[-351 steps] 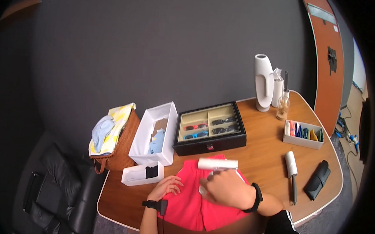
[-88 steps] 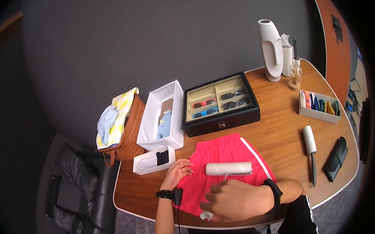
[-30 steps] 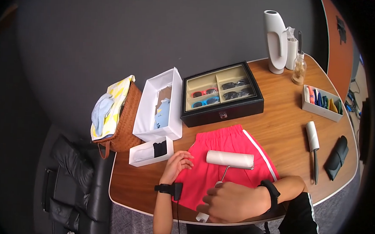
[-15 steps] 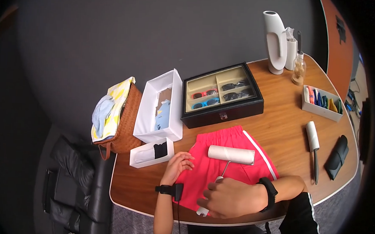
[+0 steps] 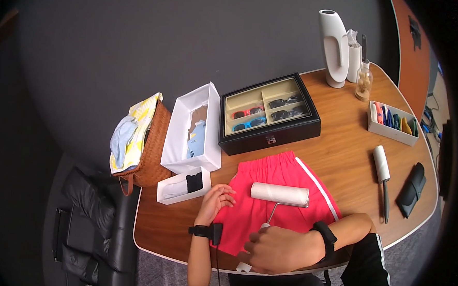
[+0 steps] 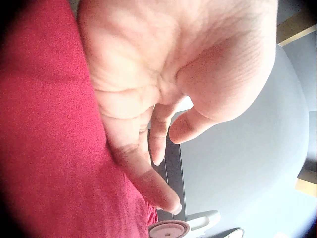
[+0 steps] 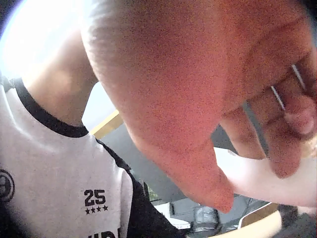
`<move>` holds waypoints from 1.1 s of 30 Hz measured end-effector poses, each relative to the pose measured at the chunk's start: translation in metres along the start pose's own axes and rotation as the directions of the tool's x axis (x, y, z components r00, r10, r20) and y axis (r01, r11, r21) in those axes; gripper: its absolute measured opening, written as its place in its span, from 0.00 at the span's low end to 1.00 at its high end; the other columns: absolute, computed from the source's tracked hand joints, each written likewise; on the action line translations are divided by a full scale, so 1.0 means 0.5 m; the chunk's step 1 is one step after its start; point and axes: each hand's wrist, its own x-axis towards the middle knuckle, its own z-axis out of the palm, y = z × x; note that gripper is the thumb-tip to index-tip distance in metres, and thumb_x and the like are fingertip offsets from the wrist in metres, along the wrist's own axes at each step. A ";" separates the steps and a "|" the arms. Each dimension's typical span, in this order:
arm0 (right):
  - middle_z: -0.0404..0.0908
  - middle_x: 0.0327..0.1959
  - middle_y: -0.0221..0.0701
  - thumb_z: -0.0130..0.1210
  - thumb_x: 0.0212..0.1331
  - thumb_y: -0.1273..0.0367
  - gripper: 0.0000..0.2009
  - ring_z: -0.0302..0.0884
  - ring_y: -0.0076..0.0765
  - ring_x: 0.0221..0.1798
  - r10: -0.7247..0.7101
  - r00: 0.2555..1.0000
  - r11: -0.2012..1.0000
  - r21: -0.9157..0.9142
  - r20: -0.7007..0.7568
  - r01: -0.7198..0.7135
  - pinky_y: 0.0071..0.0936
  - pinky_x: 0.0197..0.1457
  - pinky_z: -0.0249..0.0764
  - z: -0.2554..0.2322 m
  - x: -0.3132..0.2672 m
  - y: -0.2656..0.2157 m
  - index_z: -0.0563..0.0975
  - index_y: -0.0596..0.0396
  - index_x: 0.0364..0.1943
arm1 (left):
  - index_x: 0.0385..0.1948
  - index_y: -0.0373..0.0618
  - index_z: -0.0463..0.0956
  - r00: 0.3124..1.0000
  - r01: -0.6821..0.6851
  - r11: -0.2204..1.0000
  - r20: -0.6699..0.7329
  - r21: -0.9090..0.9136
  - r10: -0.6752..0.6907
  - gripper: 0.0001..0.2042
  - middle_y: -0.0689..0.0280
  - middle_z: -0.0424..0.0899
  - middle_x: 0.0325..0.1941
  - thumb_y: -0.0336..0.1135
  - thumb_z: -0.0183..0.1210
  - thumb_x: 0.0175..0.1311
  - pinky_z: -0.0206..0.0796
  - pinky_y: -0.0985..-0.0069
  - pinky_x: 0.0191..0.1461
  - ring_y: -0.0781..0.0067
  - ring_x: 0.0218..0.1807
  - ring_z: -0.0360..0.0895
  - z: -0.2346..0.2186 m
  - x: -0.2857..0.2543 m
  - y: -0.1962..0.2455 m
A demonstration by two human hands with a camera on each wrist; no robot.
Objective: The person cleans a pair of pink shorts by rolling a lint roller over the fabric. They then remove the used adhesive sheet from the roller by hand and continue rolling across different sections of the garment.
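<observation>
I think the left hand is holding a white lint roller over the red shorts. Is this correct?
Not the left hand: the head view shows the right hand holding the white lint roller over the red shorts.

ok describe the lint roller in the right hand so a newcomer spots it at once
On the wooden table, find the pink-red shorts with the white side stripe. Over them is the lint roller, its white cylinder crosswise, the right hand gripping its handle. Its bent wire frame sets it apart from the dark-handled roller lying unheld.
</observation>
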 end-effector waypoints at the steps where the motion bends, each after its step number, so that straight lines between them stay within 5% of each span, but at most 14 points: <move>1: 0.80 0.31 0.35 0.54 0.65 0.62 0.13 0.81 0.42 0.38 -0.012 1.000 1.000 0.002 0.022 0.012 0.37 0.39 0.75 0.005 0.003 0.002 0.77 0.59 0.43 | 0.51 0.34 0.71 1.000 -0.001 1.000 -0.002 -0.006 0.001 0.14 0.51 0.82 0.48 0.37 0.42 0.80 0.77 0.70 0.43 0.63 0.40 0.83 0.000 0.000 0.001; 11: 0.81 0.31 0.36 0.57 0.62 0.62 0.12 0.83 0.43 0.35 -0.058 0.998 0.998 -0.031 0.031 0.059 0.37 0.34 0.74 0.034 0.020 0.007 0.79 0.59 0.35 | 0.50 0.35 0.72 1.000 0.009 1.000 -0.013 0.020 -0.008 0.14 0.52 0.83 0.48 0.37 0.42 0.80 0.77 0.71 0.42 0.64 0.40 0.83 0.006 -0.002 0.002; 27: 0.82 0.31 0.37 0.59 0.60 0.61 0.13 0.82 0.46 0.35 -0.050 0.998 0.999 0.013 0.037 0.050 0.39 0.39 0.77 0.081 0.038 0.019 0.80 0.58 0.32 | 0.49 0.36 0.72 0.999 0.016 0.996 -0.046 0.089 -0.012 0.14 0.53 0.82 0.47 0.37 0.43 0.80 0.75 0.74 0.37 0.65 0.38 0.83 0.022 -0.002 0.008; 33: 0.81 0.29 0.36 0.56 0.61 0.61 0.13 0.82 0.44 0.35 -0.027 0.990 1.000 0.007 0.140 0.027 0.39 0.37 0.77 0.055 0.039 0.026 0.80 0.58 0.36 | 0.49 0.36 0.72 0.999 0.004 0.997 -0.036 0.073 -0.001 0.13 0.53 0.83 0.47 0.37 0.43 0.80 0.77 0.74 0.37 0.66 0.37 0.84 0.009 0.003 -0.001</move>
